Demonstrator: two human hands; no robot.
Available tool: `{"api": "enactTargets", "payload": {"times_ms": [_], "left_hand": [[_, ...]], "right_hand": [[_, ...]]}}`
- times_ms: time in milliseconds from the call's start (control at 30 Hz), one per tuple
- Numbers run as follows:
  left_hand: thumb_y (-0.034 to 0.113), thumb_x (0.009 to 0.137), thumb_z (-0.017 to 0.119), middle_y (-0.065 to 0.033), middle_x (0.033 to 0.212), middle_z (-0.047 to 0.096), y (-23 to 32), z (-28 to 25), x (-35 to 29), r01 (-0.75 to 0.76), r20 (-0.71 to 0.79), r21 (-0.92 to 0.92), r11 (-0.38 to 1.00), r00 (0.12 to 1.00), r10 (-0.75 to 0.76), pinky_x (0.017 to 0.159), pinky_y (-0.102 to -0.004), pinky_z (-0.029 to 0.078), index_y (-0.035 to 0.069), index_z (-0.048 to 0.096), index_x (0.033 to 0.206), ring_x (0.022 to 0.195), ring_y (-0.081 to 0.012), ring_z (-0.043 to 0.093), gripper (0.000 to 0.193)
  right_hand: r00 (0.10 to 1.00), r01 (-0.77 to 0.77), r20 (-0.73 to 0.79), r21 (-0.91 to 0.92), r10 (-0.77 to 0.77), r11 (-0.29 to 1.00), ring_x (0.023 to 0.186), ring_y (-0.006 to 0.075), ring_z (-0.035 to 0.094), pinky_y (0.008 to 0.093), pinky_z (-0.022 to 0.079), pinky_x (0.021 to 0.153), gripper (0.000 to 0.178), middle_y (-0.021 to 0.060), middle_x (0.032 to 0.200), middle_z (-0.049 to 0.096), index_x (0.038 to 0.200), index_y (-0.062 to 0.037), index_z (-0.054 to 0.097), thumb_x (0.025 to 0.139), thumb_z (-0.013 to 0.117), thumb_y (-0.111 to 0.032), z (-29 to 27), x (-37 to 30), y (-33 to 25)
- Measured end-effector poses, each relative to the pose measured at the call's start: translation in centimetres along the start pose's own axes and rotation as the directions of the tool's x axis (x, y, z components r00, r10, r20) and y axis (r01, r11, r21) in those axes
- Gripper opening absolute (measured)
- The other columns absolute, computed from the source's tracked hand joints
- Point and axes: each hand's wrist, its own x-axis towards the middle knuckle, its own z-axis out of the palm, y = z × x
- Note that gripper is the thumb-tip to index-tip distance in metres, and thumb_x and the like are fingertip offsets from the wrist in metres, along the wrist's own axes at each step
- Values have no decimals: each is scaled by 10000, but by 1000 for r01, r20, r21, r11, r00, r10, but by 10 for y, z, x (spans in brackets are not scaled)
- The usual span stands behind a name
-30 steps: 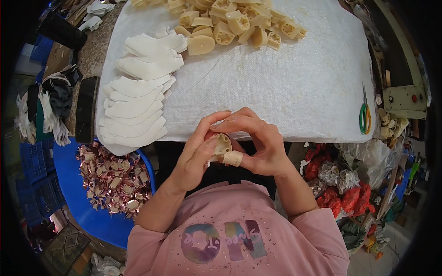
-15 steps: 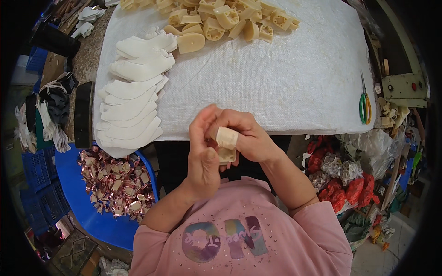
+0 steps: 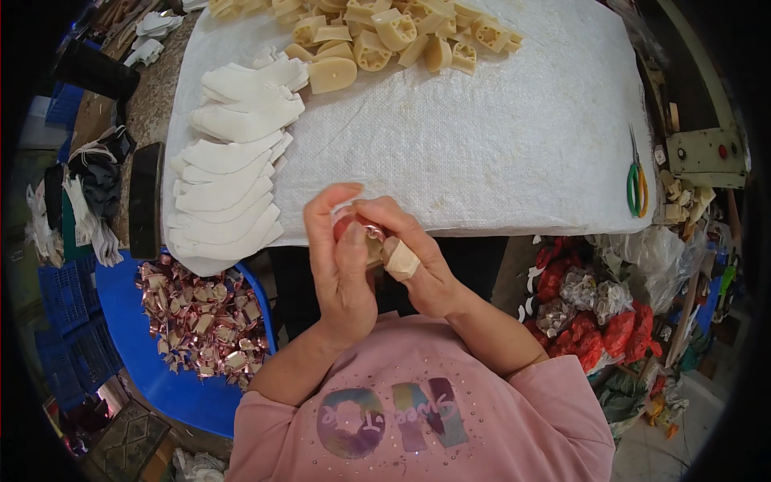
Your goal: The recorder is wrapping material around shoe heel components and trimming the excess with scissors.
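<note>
My left hand [image 3: 344,281] and my right hand [image 3: 430,277] meet just off the near edge of the table. Between them they grip a small beige shoe heel [image 3: 374,251] with shiny pink covering on it, mostly hidden by my fingers. My left fingers curl round its far side, with the left thumb against it. The right fingers press from the other side. Beige tape [image 3: 401,261] wraps my right thumb. Further back on the table lies a pile of bare beige heels [image 3: 395,32]. A row of overlapping white curved pieces [image 3: 229,173] lies at the left.
A blue tub [image 3: 181,398] at lower left holds several pink-covered heels [image 3: 205,321]. A black phone [image 3: 147,201] lies left of the white woven cloth [image 3: 482,145]. Scissors [image 3: 637,189] with green and orange handles rest at the right. Red bags [image 3: 578,341] crowd the floor there.
Both hands have turned the heel, and its shiny pink side now shows. My taped right thumb has swung down and nearer to me; the left fingers have shifted slightly left.
</note>
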Motion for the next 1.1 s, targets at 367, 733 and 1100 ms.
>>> {"api": "enactTargets", "payload": {"times_ms": [367, 733, 1100], "left_hand": [[451, 967, 285, -43, 973, 520, -7, -16, 3, 188, 223, -227, 956, 965, -137, 602, -208, 412, 104, 274, 1348, 800, -87, 500, 515], [721, 831, 304, -101, 824, 577, -5, -21, 13, 118, 184, 15, 993, 976, -119, 497, -215, 375, 83, 133, 1392, 621, -119, 505, 866], [561, 843, 478, -159, 948, 561, -8, -27, 14, -362, 343, 540, 760, 919, 194, 698, -333, 488, -99, 373, 1232, 807, -282, 600, 774]], "right_hand": [[987, -143, -78, -24, 140, 989, 850, 206, 496, 304, 422, 757, 329, 111, 993, 483, 1217, -45, 480, 949, 409, -222, -3, 4, -10], [995, 26, -66, -525, -71, 851, 737, 225, 519, 297, 442, 618, 305, 100, 831, 507, 1102, -45, 552, 867, 585, -238, -31, 18, -26], [996, -79, -61, -445, 58, 892, 700, 207, 562, 308, 458, 643, 290, 96, 817, 548, 1016, -16, 574, 813, 642, -213, -30, 9, -23]]}}
